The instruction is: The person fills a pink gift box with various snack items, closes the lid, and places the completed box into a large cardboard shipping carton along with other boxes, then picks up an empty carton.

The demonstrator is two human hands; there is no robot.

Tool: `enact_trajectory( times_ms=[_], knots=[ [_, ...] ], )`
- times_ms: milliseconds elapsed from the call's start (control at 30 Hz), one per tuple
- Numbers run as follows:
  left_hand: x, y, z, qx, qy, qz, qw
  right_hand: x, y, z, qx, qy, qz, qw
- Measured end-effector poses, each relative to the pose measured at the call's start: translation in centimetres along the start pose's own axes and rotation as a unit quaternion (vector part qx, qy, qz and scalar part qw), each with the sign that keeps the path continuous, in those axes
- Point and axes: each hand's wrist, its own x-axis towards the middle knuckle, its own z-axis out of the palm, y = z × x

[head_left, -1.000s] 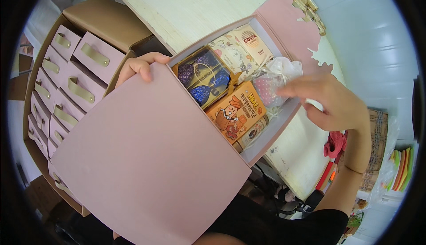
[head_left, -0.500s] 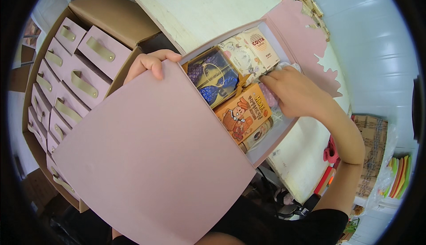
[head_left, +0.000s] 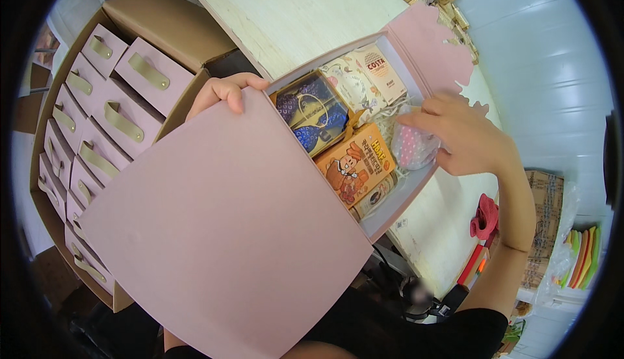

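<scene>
My left hand grips the top edge of a pink gift box, fingers curled over its cover. The open compartment holds a clear-lidded package with blue patterned contents, a floral carton, a cream carton, an orange carton and a jar. At the compartment's right, my right hand has its fingers wrapped round a pink polka-dot item in a translucent bag. Pale shredded filler shows between this bag and the cartons.
A cardboard carton packed with several pink drawer boxes with straps stands at left. A white table lies behind, gold cylinders at its back. A red cloth, taped cardboard and coloured sheets are at right.
My right hand reached into the box and has since shifted slightly right with the polka-dot bag, uncovering filler beside the cartons. My left hand still holds the box.
</scene>
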Motion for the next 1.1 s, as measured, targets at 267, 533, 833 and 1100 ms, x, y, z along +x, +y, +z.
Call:
enact_trajectory(
  times_ms=[267, 533, 833, 1100],
  knots=[
    [0.3, 0.2, 0.8, 0.028, 0.025, -0.015, 0.999, 0.6, 0.0, 2.6, 0.047, 0.121, -0.03, 0.991],
    [0.2, 0.6, 0.7, 0.044, 0.027, -0.023, 0.998, 0.8, 0.5, 3.0, 0.069, 0.035, 0.022, 0.997],
    [0.4, 0.6, 0.8, 0.037, 0.026, -0.02, 0.999, 4.5, 1.0, 1.5, -0.001, -0.161, 0.109, 0.981],
    [0.4, 0.7, 1.4, 0.04, 0.051, -0.029, 0.997, 3.3, 0.4, 1.0, 0.031, -0.122, 0.099, 0.987]
  ],
)
